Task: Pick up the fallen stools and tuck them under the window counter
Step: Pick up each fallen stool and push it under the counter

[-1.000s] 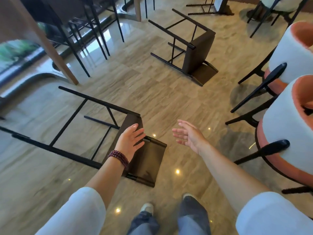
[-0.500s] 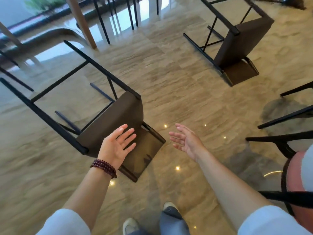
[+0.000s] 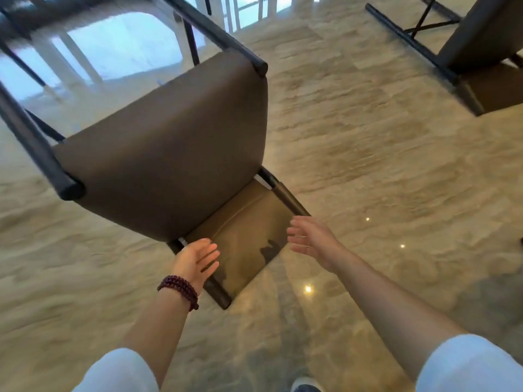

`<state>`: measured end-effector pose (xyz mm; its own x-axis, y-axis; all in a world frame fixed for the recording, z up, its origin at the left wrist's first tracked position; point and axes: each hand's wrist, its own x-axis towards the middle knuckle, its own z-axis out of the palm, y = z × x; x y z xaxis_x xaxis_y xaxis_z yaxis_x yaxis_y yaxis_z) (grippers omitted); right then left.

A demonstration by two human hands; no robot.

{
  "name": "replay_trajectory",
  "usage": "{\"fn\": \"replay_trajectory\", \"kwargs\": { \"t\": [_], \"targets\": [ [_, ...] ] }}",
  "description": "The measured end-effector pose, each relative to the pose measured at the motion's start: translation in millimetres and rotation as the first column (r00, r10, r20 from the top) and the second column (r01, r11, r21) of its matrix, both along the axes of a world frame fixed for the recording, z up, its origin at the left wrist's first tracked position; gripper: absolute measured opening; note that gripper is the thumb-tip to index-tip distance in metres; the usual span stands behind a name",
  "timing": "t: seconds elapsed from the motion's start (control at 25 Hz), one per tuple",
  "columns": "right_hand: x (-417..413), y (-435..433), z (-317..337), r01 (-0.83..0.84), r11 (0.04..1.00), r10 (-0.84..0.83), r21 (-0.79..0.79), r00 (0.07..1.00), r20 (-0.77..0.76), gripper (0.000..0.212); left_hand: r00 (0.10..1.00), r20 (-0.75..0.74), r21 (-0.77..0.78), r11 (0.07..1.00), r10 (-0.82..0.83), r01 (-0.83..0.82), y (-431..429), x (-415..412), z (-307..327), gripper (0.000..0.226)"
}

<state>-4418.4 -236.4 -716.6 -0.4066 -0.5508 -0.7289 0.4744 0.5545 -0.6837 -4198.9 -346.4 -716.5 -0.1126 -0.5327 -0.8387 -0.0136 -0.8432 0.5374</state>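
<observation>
While both arms reach forward and down, the near stool lies tipped over on the polished stone floor. Its brown seat faces the camera. Its low backrest lies flat on the floor, pointing toward the person. Its black legs run away to the upper left, toward bright window reflections on the tiles.

Left hand: open, fingers straight and together, palm turned inward, at the left edge of the backrest beside the dark frame bar. Contact with the frame cannot be confirmed. A dark red bead bracelet circles this wrist.

Right hand: open, fingers extended and slightly spread, at the right edge of the backrest, just beside the frame bar there. Contact is likewise unclear. Neither hand grips anything.

A second stool of the same kind lies on its side at the upper right, well apart from the first. A light shoe shows at the bottom edge. The edges of the view are motion-blurred.
</observation>
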Motion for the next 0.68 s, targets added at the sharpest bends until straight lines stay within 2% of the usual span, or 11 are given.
{"fn": "replay_trajectory", "kwargs": {
  "t": [0.2,0.28,0.36,0.48,0.56,0.68],
  "targets": [
    [7.1,-13.3,-113.0,0.020,0.999,-0.021,0.025,0.999,0.032,0.021,0.976,0.214,-0.007,0.999,0.050,-0.049,-12.7,16.6,-122.1,0.014],
    [10.2,-19.1,-145.4,0.030,0.998,-0.032,0.055,0.999,0.033,0.024,0.961,0.270,-0.016,0.998,0.064,-0.062,-17.4,22.0,-154.1,0.022],
    [14.8,-22.6,-169.7,0.033,0.995,-0.037,0.097,0.998,0.042,0.031,0.952,0.293,-0.029,0.996,0.092,-0.087,-20.3,29.4,-172.6,0.038],
    [21.0,-25.3,-189.7,0.057,0.992,-0.069,0.110,0.992,0.110,0.037,0.935,0.317,-0.045,0.987,0.159,-0.152,-22.1,35.2,-189.0,0.048],
    [23.1,-28.8,-197.1,0.128,0.986,-0.143,0.110,0.979,0.143,0.039,0.925,0.331,-0.019,0.981,0.187,-0.191,-23.8,36.9,-195.0,0.057],
    [21.4,-31.2,-199.9,0.234,0.962,-0.255,0.144,0.953,0.160,0.039,0.929,0.340,0.061,0.983,0.143,-0.173,-21.4,38.5,-199.2,0.049]
  ]
}}
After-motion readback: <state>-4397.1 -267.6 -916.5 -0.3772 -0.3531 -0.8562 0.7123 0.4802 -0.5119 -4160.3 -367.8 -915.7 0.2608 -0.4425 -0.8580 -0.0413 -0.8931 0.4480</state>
